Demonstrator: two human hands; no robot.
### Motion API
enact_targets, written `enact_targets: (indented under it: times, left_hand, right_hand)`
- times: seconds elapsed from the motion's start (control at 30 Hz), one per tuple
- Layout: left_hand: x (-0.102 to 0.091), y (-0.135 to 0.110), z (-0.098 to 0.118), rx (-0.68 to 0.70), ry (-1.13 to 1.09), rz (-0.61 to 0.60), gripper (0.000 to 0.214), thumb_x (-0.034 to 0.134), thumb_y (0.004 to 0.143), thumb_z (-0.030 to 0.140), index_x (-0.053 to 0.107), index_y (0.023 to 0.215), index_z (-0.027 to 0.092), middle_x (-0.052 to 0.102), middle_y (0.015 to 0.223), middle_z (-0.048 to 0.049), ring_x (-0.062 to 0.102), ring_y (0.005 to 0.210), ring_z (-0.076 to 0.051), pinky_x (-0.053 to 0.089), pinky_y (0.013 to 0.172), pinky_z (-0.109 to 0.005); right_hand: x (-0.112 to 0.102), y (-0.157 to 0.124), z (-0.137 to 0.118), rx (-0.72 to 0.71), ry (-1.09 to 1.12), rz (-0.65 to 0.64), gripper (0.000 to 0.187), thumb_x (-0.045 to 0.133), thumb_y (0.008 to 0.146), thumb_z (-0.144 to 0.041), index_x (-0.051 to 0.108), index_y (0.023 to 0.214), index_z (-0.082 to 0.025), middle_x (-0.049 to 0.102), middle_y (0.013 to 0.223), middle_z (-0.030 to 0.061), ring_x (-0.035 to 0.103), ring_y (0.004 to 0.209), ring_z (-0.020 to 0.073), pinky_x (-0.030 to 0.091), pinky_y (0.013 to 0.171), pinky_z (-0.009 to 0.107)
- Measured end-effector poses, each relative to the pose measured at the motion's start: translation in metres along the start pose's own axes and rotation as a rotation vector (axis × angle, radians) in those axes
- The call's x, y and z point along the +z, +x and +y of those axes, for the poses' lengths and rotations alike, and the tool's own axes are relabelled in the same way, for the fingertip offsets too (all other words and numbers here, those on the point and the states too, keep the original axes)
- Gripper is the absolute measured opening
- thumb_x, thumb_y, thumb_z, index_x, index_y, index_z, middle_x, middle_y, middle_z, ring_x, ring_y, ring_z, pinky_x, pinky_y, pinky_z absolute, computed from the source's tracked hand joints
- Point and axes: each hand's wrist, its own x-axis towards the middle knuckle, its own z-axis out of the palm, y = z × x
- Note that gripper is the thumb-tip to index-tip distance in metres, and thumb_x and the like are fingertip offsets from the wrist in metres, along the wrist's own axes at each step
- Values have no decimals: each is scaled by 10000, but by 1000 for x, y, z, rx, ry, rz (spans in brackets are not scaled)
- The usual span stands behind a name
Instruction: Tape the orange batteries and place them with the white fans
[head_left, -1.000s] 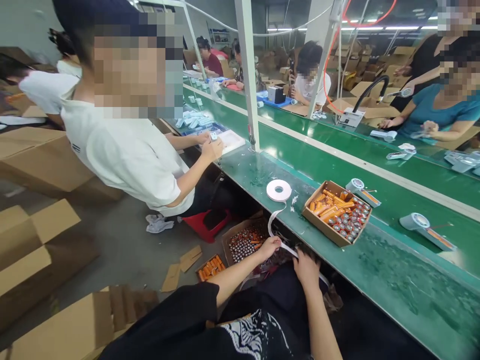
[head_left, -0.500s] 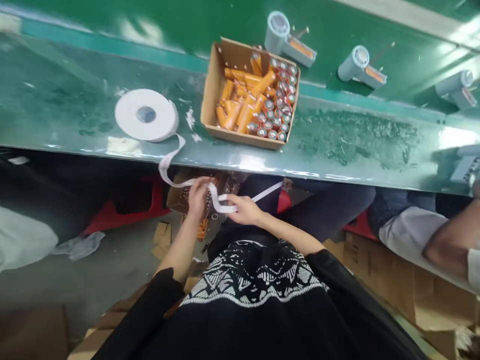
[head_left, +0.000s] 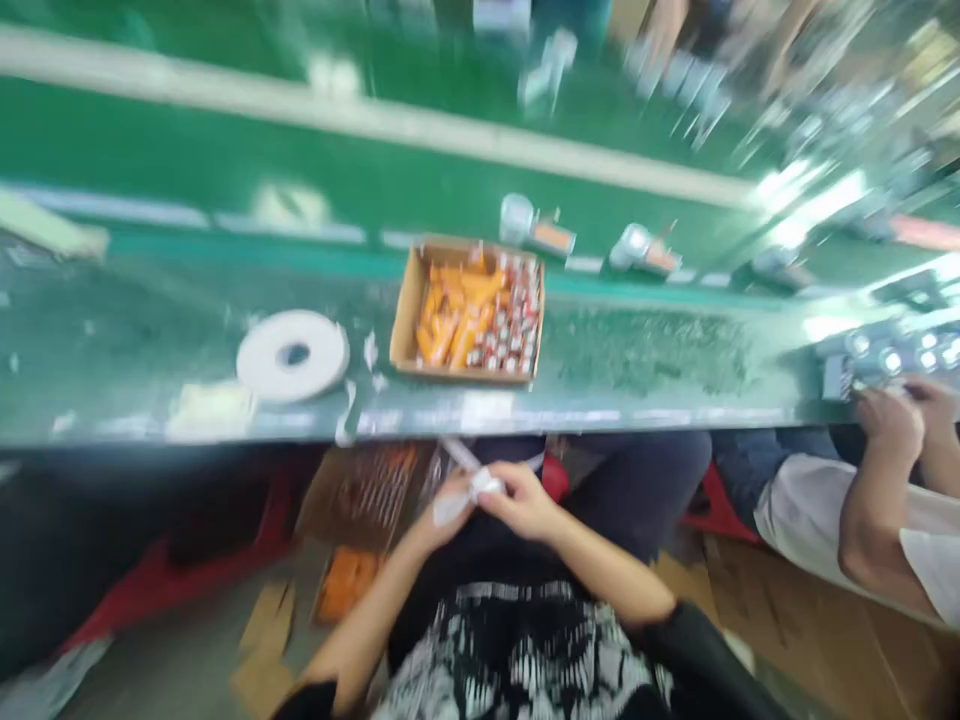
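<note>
My left hand and my right hand are close together over my lap, both pinching a bunched piece of white tape. A white tape roll lies flat on the green workbench top, above and left of my hands. A short white strip hangs over the bench edge below the roll. To the right of the roll is a cardboard tray of orange-wrapped cylindrical cells and silver-topped cells. The frame is blurred.
Below the bench, left of my hands, stand a cardboard box of metal-topped cells and a box of orange cells. A co-worker's hands work at grey devices on the right. More devices stand on the belt beyond.
The view has swung further down and right. My hands have come closer together, and the long tape strip is now bunched between them. A co-worker's hands have come into view at right.
</note>
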Motion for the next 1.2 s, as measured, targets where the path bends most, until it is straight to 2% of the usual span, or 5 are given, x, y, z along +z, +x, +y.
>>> enact_targets:
  times: [0.3, 0.53, 0.73, 0.87, 1.2]
  left_hand:
    - [-23, 48, -38, 21, 719, -59, 246, 685, 928, 412, 868, 1027, 282, 652, 1508, -111, 500, 1463, -432, 415, 1217, -642]
    - [-37, 67, -62, 2, 534, 131, 455, 584, 840, 420, 828, 1147, 189, 777, 1239, -176, 714, 1213, -363, 547, 1109, -492]
    - [-46, 69, -63, -91, 22, 470, 607, 635, 675, 757, 786, 860, 199, 802, 979, -157, 755, 1023, -410, 615, 985, -536]
    - [-48, 55, -50, -63, -23, 560, 738, 608, 694, 929, 766, 848, 224, 783, 979, -123, 739, 1046, -399, 592, 1042, -567]
    - [-45, 39, -22, 10, 137, 561, 811, 502, 791, 1030, 713, 758, 248, 727, 865, -110, 684, 979, -388, 559, 1041, -549]
  right_hand:
    - [-27, 33, 75, 237, 388, 527, 666, 924, 643, -735, 705, 959, -191, 597, 755, -11, 550, 728, 173, 456, 738, 302]
    - [-14, 32, 73, 84, 406, -99, 945, 944, 710, -706, 616, 1479, -266, 730, 1339, 129, 637, 1349, 341, 408, 1189, 515]
    - [4, 48, 86, 261, 192, 231, 807, 908, 712, -605, 663, 1380, -224, 637, 1476, 162, 576, 1399, 384, 401, 1216, 565]
    - [9, 66, 65, 148, -142, 32, 820, 852, 728, -344, 612, 1503, -223, 600, 1568, 161, 526, 1472, 396, 364, 1264, 564]
    - [37, 96, 50, 34, -17, -235, 309, 685, 896, -504, 716, 947, -201, 660, 839, -4, 563, 765, 174, 489, 752, 283]
